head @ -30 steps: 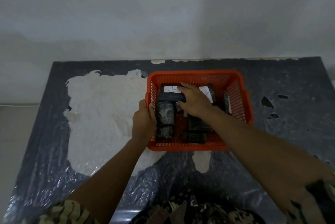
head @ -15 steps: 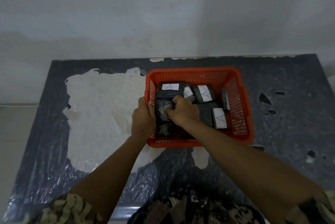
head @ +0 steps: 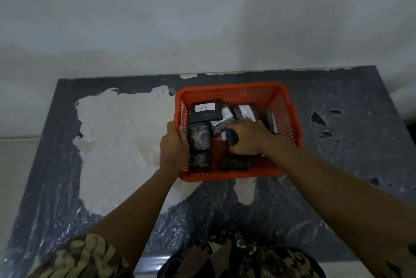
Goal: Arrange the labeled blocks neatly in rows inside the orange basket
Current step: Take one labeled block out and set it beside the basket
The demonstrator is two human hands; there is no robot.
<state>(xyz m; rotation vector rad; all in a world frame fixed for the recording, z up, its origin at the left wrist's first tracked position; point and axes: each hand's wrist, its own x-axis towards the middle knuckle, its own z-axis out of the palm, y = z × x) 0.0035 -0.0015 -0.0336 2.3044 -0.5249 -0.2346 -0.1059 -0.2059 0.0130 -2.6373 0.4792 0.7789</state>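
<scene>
While the dark table point(head: 337, 102) lies under crinkled clear plastic film, with a large rough white patch point(head: 121, 138) where its surface has worn away at nine o'clock, the left hand point(head: 174, 146) curls over the left rim of the orange basket point(head: 290, 120), thumb outside and fingers hooked over the wall, gripping it. The basket is a rectangular plastic crate with lattice walls and a perforated floor, set at the centre of the table.

Inside it lie rectangular dark blocks wrapped in glossy film; at least seven can be made out, though the exact count is unclear under the hand. A flat block with a white paper label marked "A" point(head: 206, 110) sits at the basket's eleven o'clock. Below it, along the left wall just beside the left fingers, two mottled blocks point(head: 199, 137) stand end to end. A strip of bare orange floor separates them from a low block point(head: 234, 163) at six o'clock. Two more labelled blocks point(head: 245, 111) lean at twelve o'clock, and one thin block point(head: 271, 121) stands on edge at two o'clock.

The right hand point(head: 247, 137) rests palm down at the basket's centre, fingers closed around a dark block point(head: 231, 138) with a white edge.
</scene>
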